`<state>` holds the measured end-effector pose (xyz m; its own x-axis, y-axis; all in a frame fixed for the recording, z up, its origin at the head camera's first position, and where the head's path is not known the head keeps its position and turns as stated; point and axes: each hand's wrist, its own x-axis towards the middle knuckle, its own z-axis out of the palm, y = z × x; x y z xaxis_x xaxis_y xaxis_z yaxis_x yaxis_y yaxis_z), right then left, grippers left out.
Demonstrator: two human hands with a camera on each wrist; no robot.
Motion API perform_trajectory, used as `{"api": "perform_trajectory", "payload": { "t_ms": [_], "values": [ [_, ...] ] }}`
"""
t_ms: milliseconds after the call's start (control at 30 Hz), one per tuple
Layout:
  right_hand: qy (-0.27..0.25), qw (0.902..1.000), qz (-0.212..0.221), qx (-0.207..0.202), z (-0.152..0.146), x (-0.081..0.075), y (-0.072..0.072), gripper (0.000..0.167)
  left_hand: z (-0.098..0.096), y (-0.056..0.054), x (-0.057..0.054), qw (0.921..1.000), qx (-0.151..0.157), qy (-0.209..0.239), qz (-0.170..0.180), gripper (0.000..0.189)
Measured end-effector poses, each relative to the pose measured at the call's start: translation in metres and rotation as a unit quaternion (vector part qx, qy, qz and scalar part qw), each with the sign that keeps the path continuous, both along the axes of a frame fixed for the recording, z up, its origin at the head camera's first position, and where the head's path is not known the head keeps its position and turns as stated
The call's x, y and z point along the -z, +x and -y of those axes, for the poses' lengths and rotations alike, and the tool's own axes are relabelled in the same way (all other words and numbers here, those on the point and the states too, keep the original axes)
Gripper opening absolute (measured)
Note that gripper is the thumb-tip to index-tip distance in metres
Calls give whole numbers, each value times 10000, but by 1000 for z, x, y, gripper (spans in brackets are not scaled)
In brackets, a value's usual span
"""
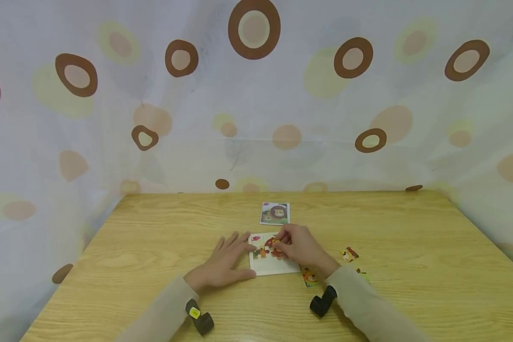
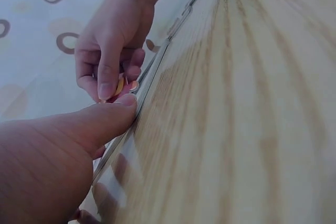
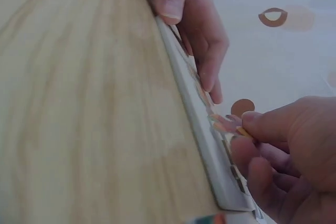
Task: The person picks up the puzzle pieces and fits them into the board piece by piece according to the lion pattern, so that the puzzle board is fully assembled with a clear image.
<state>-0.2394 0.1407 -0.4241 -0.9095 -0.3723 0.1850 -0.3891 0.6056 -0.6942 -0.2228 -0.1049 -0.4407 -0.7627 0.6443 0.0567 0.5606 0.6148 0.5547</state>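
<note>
A white puzzle board (image 1: 275, 270) lies on the table, with joined lion-picture pieces (image 1: 261, 253) on its left and middle part. My right hand (image 1: 302, 244) pinches a small puzzle piece (image 3: 227, 124) between thumb and fingertips, low over the board. Along the board's left edge rests my left hand (image 1: 227, 262), fingers spread and fairly straight, fingertips reaching onto the edge. In the left wrist view the left thumb (image 2: 113, 114) lies by the board's edge, close to the pinched piece.
Behind the board lies a lion picture card (image 1: 275, 213). Loose pieces lie to the right: one brown and orange piece (image 1: 349, 254), a tiger-like piece (image 1: 309, 277) at the board's corner, and a green piece (image 1: 363, 274) partly behind the right sleeve. A patterned cloth (image 1: 256, 95) surrounds the wooden table.
</note>
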Motion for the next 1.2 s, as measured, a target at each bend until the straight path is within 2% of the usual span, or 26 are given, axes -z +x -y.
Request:
{"api": "perform_trajectory", "payload": {
  "t_ms": [267, 533, 667, 967, 1200],
  "values": [
    [210, 9994, -278, 1, 6, 5, -2, 12, -1, 2, -3, 10000, -23, 24, 28, 55],
    [665, 9976, -82, 191, 13, 2, 0, 16, -1, 2, 0, 10000, -13, 17, 17, 55],
    [727, 9970, -169, 192, 14, -2, 2, 11, -1, 0, 1, 10000, 2, 0, -35, 54],
    [685, 9974, -177, 145, 17, 0, 2, 3, 0, -1, 0, 10000, 7, -62, -7, 54],
    [929, 9949, -352, 153, 19, 1, 2, 17, 0, 0, -2, 10000, 34, -5, 3, 53]
  ]
}}
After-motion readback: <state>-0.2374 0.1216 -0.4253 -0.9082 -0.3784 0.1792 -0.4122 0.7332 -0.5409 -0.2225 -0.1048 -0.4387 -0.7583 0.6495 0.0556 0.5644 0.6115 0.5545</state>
